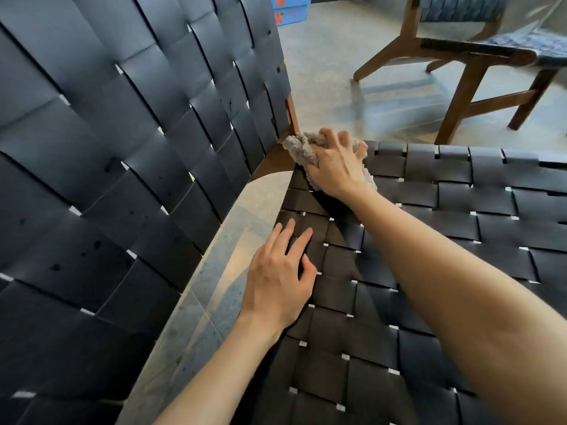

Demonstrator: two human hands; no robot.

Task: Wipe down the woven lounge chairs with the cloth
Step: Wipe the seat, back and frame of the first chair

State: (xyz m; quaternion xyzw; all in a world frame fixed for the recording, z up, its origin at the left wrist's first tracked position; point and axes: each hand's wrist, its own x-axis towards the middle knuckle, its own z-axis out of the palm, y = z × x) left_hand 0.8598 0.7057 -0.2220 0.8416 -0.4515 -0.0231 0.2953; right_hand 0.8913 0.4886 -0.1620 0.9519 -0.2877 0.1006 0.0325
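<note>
Right hand (333,167) gripping cloth (302,148) on woven seat (445,228), left hand (280,279) flat

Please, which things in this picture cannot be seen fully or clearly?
Head view:
cloth: mostly covered by the right hand gripping it.
second chair: cut off by top and right edges, blurred.
blue boxes: cut by the top edge, print too small.
seat under the left hand: hidden.

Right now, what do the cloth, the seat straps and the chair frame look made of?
Cloth: soft terry or microfibre, going by its nubby grey-beige pile. Straps: flat dark bands with a smooth, faint sheen, likely leather or a synthetic look-alike; cannot tell which. Frame: brown wood, smooth finish, probably stained or oiled.
</note>
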